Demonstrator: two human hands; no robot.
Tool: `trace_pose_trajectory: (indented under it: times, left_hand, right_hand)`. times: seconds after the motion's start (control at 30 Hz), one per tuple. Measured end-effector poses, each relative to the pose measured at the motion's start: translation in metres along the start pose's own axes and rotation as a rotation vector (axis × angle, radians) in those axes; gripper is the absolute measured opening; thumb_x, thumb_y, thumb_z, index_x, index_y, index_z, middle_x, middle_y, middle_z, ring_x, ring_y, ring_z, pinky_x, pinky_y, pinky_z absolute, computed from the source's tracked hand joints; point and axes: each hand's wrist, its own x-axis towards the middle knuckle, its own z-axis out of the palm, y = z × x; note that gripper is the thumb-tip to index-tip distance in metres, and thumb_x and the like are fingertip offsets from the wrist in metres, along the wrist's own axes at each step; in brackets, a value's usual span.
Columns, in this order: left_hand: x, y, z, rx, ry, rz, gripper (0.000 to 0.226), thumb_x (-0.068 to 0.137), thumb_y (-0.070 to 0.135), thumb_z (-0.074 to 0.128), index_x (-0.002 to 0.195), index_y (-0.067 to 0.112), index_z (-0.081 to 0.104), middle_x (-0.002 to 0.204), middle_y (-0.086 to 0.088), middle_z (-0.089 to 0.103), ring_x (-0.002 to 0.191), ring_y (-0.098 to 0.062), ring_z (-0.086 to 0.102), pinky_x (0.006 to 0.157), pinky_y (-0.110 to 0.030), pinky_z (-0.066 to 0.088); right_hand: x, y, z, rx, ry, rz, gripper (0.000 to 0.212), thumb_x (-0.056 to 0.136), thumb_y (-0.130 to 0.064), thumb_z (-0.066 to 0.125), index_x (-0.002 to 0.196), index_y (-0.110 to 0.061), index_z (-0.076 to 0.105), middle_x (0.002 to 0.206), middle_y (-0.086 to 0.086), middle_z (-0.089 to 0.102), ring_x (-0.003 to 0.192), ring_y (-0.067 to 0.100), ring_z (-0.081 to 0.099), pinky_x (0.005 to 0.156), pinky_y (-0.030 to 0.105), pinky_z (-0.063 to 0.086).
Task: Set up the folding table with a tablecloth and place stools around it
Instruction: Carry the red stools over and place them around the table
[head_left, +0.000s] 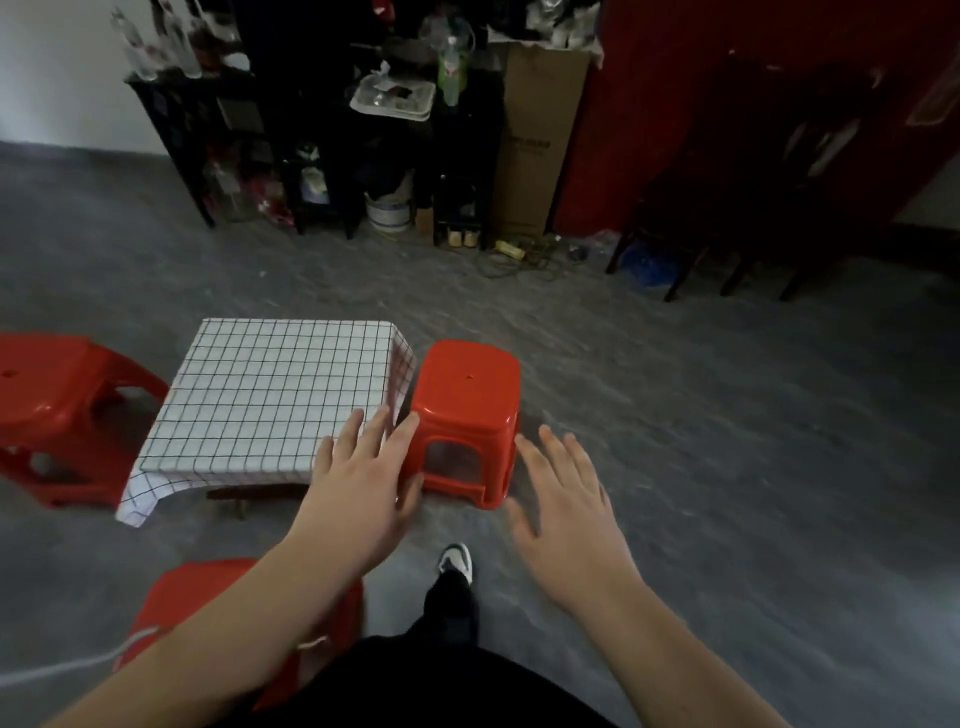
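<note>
A low folding table stands on the grey floor under a white tablecloth with a black grid (275, 395); the cloth hangs over the near left corner. A red plastic stool (467, 410) stands upright against the table's right side. A second red stool (57, 410) stands at the table's left. A third red stool (202, 592) is near me at the bottom, partly hidden by my left arm. My left hand (358, 493) hovers with fingers spread in front of the right stool's left edge. My right hand (566, 504) is spread just right of that stool. Neither hand holds anything.
A dark shelf unit (311, 130) crowded with bottles, trays and bags lines the back wall. A tall cardboard box (535, 140) stands beside it. Dark wooden chairs (753, 208) sit at the back right before a red door. My foot (457, 561) is below the stool.
</note>
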Motion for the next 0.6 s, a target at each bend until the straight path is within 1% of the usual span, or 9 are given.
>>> trace_pose_trajectory:
  times: [0.13,0.27,0.4,0.5,0.6]
  left_hand:
    - [0.071,0.009,0.016,0.010,-0.013,-0.032,0.074,0.086,0.058,0.022,0.155,0.031,0.020,0.162,-0.009,0.023,0.150,-0.034,0.013,0.118,-0.056,0.019]
    - [0.169,0.016,0.020,0.027,-0.039,-0.076,0.075,0.085,0.057,0.028,0.154,0.030,0.020,0.162,-0.009,0.023,0.150,-0.034,0.014,0.116,-0.059,0.020]
    - [0.258,0.019,0.007,0.057,-0.029,-0.094,0.077,0.083,0.057,0.020,0.154,0.030,0.023,0.162,-0.008,0.024,0.149,-0.033,0.016,0.116,-0.058,0.019]
    - [0.306,0.020,-0.001,0.052,-0.025,-0.123,0.077,0.082,0.057,0.020,0.153,0.029,0.029,0.161,-0.008,0.027,0.148,-0.034,0.019,0.115,-0.058,0.023]
    - [0.340,0.020,0.000,0.050,-0.024,-0.185,0.078,0.082,0.058,0.016,0.154,0.031,0.023,0.162,-0.006,0.023,0.150,-0.031,0.013,0.117,-0.057,0.019]
  right_hand:
    - [0.077,0.028,-0.013,-0.081,-0.012,-0.035,0.065,0.099,-0.047,0.040,0.156,-0.035,0.010,0.166,-0.008,0.001,0.152,0.015,-0.010,0.124,0.040,0.008]
    - [0.178,0.049,-0.030,-0.130,-0.045,-0.066,0.065,0.098,-0.046,0.040,0.156,-0.033,0.014,0.166,-0.005,0.005,0.152,0.018,-0.005,0.123,0.042,0.012]
    - [0.274,0.063,-0.058,-0.165,-0.064,-0.117,0.065,0.097,-0.046,0.042,0.156,-0.032,0.017,0.166,-0.004,0.007,0.152,0.019,-0.004,0.123,0.044,0.012]
    - [0.330,0.075,-0.075,-0.154,-0.081,-0.130,0.064,0.099,-0.046,0.041,0.157,-0.032,0.016,0.166,-0.005,0.005,0.152,0.019,-0.006,0.123,0.045,0.011]
    - [0.376,0.096,-0.081,-0.119,-0.113,-0.133,0.064,0.100,-0.047,0.040,0.157,-0.033,0.014,0.166,-0.007,0.004,0.152,0.017,-0.008,0.123,0.044,0.010]
